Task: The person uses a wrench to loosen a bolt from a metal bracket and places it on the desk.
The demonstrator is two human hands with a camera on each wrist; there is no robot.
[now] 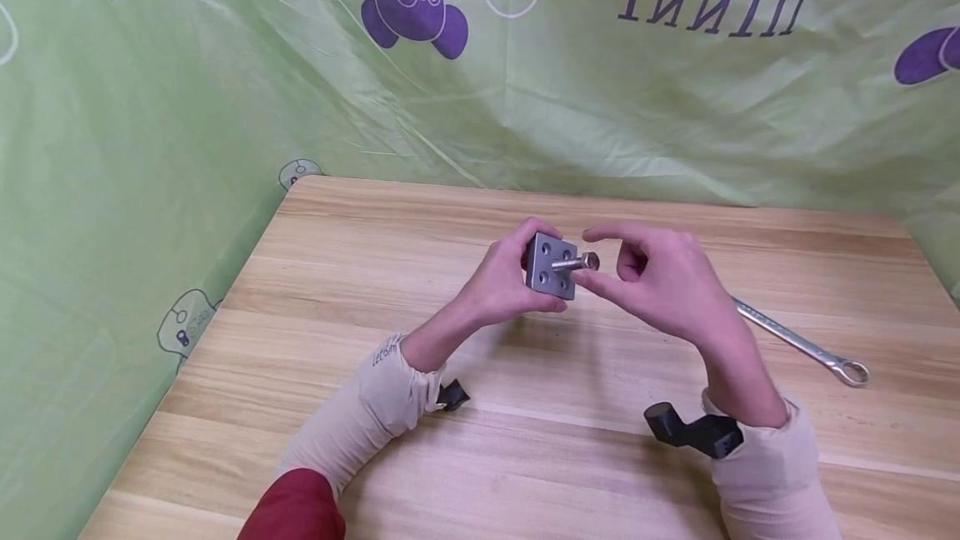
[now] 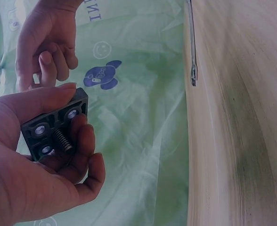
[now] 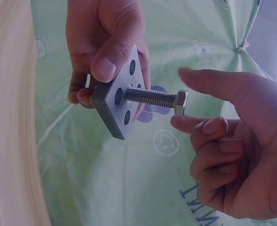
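Note:
My left hand (image 1: 498,277) grips a small square grey plate (image 1: 536,263) by its edges, tilted above the table. A hex bolt (image 3: 152,98) runs through the plate's middle, with holes around it. In the left wrist view the bolt's threaded end (image 2: 63,141) sticks out of the hollow underside, beside my left fingers. My right hand (image 1: 667,282) is at the bolt's head (image 3: 181,102), thumb and forefinger spread on either side of it. One fingertip is right at the head's edge; the other stands apart. The remaining right fingers are curled in.
A combination wrench (image 1: 798,342) lies on the wooden table (image 1: 360,273), right of my right hand, partly hidden by that forearm. Black mounts (image 1: 693,433) stick out from both sleeved wrists. A green printed curtain (image 1: 525,115) hangs behind the table and along its left side.

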